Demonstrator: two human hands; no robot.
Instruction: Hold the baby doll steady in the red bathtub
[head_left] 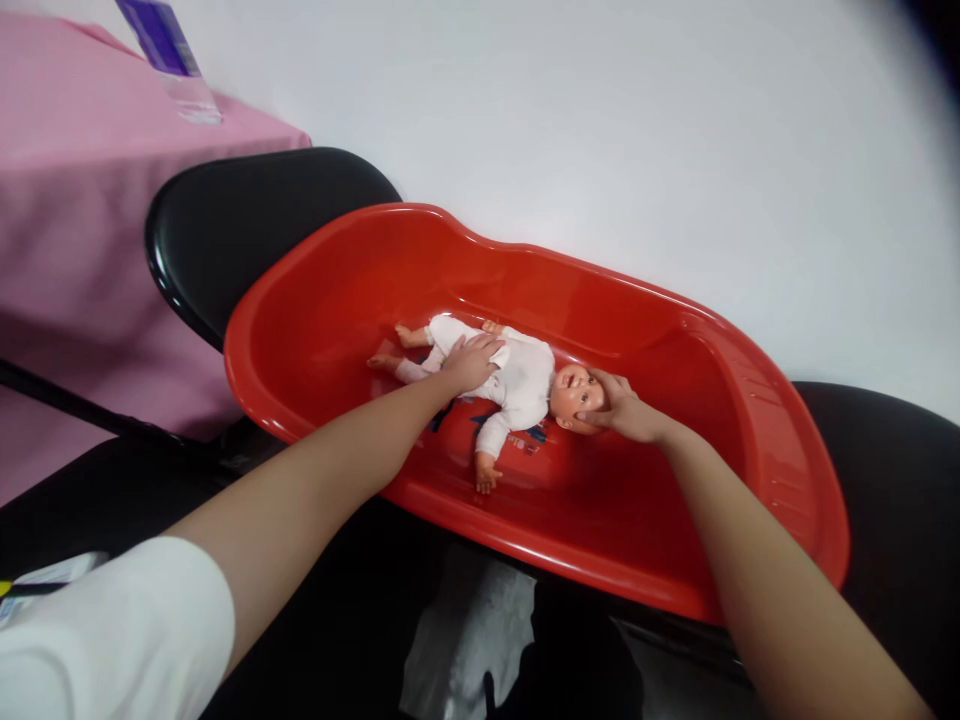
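Note:
A baby doll (525, 370) in white clothes lies on its back in a red baby bathtub (315, 290), feet to the left and head to the right. My left hand (474, 362) rests on the doll's belly, fingers bent over a bit of white cloth (501, 357). Whether that cloth is loose or part of the doll's clothing, I cannot tell. With thumb and fingers apart, my right hand (628, 408) cups the top of the doll's head. One doll arm stretches toward me, its hand on the tub floor. Dark printed figures show on the floor beneath the doll.
Black chairs stand under the tub's ends, one backrest (262, 220) at left and a dark seat (885, 480) at right. A pink-covered table (67, 110) with a purple and clear packet (169, 50) is at upper left. A white wall (637, 130) rises behind the tub.

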